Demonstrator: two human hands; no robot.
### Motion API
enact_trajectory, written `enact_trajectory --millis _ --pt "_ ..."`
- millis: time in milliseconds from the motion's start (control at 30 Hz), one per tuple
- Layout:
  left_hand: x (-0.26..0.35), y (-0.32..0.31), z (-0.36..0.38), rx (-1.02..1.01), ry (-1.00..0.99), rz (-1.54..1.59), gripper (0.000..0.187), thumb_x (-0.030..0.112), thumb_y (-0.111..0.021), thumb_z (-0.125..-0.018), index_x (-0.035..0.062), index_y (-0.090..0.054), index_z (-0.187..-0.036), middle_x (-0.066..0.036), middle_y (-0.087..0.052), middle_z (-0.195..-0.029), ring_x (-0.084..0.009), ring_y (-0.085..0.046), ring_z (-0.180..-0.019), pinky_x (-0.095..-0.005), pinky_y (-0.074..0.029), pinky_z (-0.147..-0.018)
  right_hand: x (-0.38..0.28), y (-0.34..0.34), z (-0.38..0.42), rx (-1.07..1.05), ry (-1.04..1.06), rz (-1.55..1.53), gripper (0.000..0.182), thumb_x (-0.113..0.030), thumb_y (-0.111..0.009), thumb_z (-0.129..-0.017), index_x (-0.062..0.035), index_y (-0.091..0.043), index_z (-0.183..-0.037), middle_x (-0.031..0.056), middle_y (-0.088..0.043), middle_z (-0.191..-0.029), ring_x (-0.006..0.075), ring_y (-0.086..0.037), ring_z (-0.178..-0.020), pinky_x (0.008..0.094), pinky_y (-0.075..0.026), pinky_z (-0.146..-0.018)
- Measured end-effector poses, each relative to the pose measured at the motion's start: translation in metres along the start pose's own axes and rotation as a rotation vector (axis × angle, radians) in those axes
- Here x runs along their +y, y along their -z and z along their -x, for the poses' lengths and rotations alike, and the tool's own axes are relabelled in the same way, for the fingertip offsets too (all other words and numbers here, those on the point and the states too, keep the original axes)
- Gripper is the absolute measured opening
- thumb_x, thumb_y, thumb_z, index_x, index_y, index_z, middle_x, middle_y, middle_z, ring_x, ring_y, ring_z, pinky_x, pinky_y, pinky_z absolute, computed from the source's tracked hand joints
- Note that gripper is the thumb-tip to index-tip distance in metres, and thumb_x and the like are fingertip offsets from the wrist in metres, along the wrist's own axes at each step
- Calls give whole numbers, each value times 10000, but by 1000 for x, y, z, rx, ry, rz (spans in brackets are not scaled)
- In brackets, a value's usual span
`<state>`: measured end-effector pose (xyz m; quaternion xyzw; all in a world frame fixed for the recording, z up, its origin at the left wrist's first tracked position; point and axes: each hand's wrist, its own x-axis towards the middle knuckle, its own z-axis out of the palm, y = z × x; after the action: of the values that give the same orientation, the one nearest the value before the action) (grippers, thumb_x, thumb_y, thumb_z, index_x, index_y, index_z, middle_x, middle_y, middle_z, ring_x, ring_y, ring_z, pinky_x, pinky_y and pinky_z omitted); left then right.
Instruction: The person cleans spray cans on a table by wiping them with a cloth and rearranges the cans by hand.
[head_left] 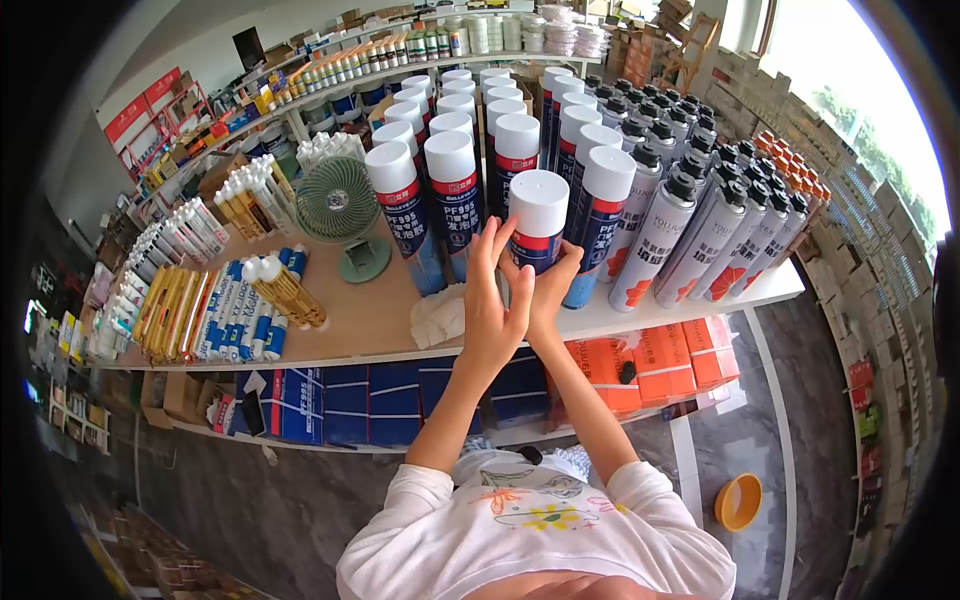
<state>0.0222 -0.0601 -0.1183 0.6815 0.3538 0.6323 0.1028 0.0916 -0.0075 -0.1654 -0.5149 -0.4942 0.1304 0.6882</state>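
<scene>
A dark blue spray foam can (535,248) with a white cap and a red label band stands upright between my two hands at the table's front edge. My left hand (494,305) is wrapped round its left side, fingertips reaching up near the cap. Round the lower right side curl the fingers of my right hand (552,288). The can's lower part is hidden behind my hands. Rows of matching foam cans (452,195) stand just behind it. A crumpled white cloth (438,318) lies on the table left of my left hand.
Silver cans (655,225) with black tops crowd the table's right side. A green fan (340,205) and sealant tubes (235,310) are on the left. Blue boxes (345,405) and orange boxes (665,360) fill the lower shelf. A yellow basin (738,502) sits on the floor.
</scene>
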Motion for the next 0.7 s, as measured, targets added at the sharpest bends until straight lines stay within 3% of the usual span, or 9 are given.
enact_trajectory --millis 167,300,367,467,700 --pt "0 -7 0 21 -85 -276 625 220 -501 -982 -62 -228 -1469 -231 -466 -1427 -371 -443 -1326 -576 -177 -1153 2 1 0 -7 12 36 717 -301 -863 -678 74 -413 -1092 183 -463 -1054 319 -475 -1016 428 -402 -868" --pt "-2 -19 -2 49 -70 -299 675 264 -518 -968 -80 -222 -1468 -254 -417 -1448 -381 -429 -1332 -565 -170 -1160 4 1 -1 -11 -1 80 749 -321 -862 -680 89 -412 -1117 203 -465 -1065 330 -475 -1018 428 -405 -864" --pt "-8 -19 -9 39 -61 -287 717 272 -563 -951 -80 -215 -1470 -266 -401 -1446 -391 -420 -1329 -533 -211 -1151 10 1 -1 -9 89 90 777 -333 -866 -676 96 -407 -1132 208 -465 -1067 338 -477 -1018 428 -405 -863" --pt "-15 -22 -20 49 40 -57 850 289 -680 -896 -74 -181 -1481 -273 -403 -1421 -393 -413 -1315 -478 -284 -1110 10 0 -1 -5 48 52 718 -295 -846 -716 92 -416 -1141 201 -465 -1077 340 -471 -1026 425 -398 -866" --pt "-20 -23 -27 -34 175 100 895 306 -695 -887 -66 -149 -1490 -249 -347 -1470 -381 -361 -1360 -465 -264 -1133 25 -6 -1 16 79 97 676 -245 -837 -714 81 -428 -1142 193 -465 -1107 346 -458 -1024 427 -371 -903"
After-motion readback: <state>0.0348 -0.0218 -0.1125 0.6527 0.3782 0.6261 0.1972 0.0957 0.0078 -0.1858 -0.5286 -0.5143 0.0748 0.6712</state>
